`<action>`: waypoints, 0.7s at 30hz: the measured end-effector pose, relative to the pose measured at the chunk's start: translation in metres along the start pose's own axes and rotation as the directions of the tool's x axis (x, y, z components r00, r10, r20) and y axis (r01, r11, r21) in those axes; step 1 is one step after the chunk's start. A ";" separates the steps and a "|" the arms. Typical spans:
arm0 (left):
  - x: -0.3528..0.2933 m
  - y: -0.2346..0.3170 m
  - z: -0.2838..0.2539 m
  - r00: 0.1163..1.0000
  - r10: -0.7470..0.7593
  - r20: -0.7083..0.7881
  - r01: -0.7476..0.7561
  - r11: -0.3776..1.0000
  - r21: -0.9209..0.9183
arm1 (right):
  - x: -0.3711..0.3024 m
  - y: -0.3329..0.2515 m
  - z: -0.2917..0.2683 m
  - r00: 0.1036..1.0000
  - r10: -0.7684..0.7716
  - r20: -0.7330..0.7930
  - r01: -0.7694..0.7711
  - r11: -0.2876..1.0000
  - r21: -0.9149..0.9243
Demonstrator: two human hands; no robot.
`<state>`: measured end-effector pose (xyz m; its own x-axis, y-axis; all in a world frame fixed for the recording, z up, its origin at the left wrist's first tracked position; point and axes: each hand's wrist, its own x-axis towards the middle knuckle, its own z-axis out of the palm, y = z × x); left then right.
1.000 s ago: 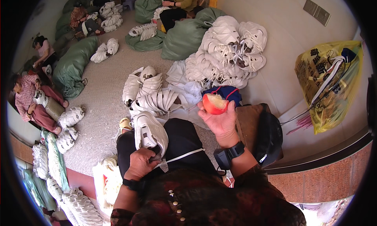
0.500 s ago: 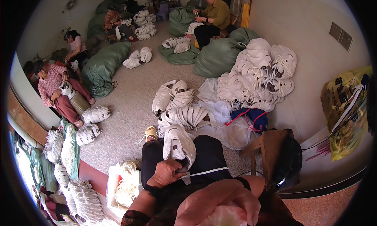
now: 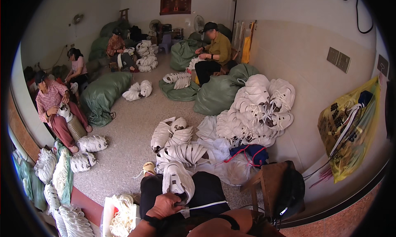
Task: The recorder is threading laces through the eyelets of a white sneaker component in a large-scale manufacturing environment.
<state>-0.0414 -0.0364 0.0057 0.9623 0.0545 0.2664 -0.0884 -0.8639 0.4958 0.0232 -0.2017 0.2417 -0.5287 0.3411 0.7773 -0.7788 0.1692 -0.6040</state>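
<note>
A white lace-up shoe upper (image 3: pixel 178 177) rests over my lap, its opening toward me. My left hand (image 3: pixel 165 205) is closed on the edge of that opening, fingers curled inward. A white shoelace (image 3: pixel 204 206) stretches from beside the left hand to the right across my dark trousers. Near the lower edge is my right hand (image 3: pixel 214 229), close to the camera and cut off; its fingers are hidden. Just beyond my knees lie nested white shoe uppers (image 3: pixel 183 153). To the left of my lap stands a white box (image 3: pixel 108 214) of loose pale laces (image 3: pixel 123 214).
A heap of white shoe uppers (image 3: pixel 255 111) leans by the right wall beside green sacks (image 3: pixel 216 99). A wooden stool (image 3: pixel 272 183) with a black bag (image 3: pixel 291 191) stands at my right. Several people work farther back; one person (image 3: pixel 55 101) sits at left with a shoe upper.
The view has tilted up, showing more back wall. My right hand, earlier raised large before the camera, has dropped toward the lower edge. The left hand keeps its grip on the shoe upper.
</note>
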 end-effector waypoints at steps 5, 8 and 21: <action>0.009 0.004 -0.001 0.999 -0.009 0.043 0.009 1.000 -0.012 | -0.006 -0.003 -0.001 0.998 -0.033 0.044 0.038 0.991 -0.125; -0.001 0.002 -0.001 0.998 -0.058 -0.005 0.058 0.998 -0.013 | -0.014 -0.008 -0.009 0.994 -0.058 0.090 0.071 0.987 -0.144; 0.013 0.002 -0.002 1.000 0.024 -0.008 -0.024 1.000 0.002 | -0.034 -0.054 0.003 0.977 -0.185 0.110 0.213 0.902 -0.376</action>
<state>-0.0297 -0.0366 0.0119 0.9579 0.0374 0.2846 -0.1111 -0.8660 0.4875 0.0821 -0.2250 0.2488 -0.4091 0.2000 0.8903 -0.6879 0.5734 -0.4449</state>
